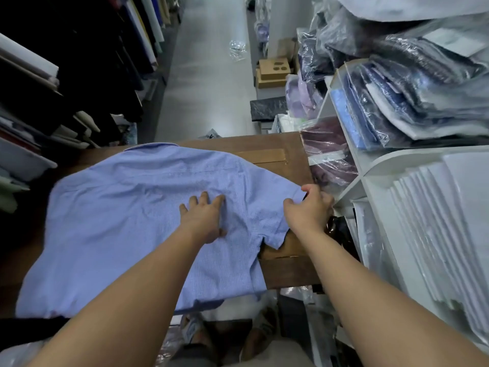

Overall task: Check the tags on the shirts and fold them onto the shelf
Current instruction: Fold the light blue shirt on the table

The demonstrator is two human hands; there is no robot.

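A blue shirt (127, 215) lies spread flat, back up, on a wooden table (277, 152), collar at the far edge and hem hanging over the near edge. No fold shows in it yet, so the folding is judged barely begun; whether its tag has been checked cannot be told, since no tag is in view.

The left hand (205, 221) rests open, palm down with fingers spread, on the shirt just right of its middle, pinning the cloth. The right hand (309, 207) is closed on the edge of the shirt's right sleeve (275, 207), at the table's right side, likely ready to turn it inward.

Right of the table stands a white shelf (370, 165). Its upper compartment is packed with bagged shirts (412, 102), dark and blue ones leaning in clear plastic. A compartment nearest the table holds maroon bags (328, 154). The lower compartment holds a row of white packets (434, 221). This shirt is not yet shelved.
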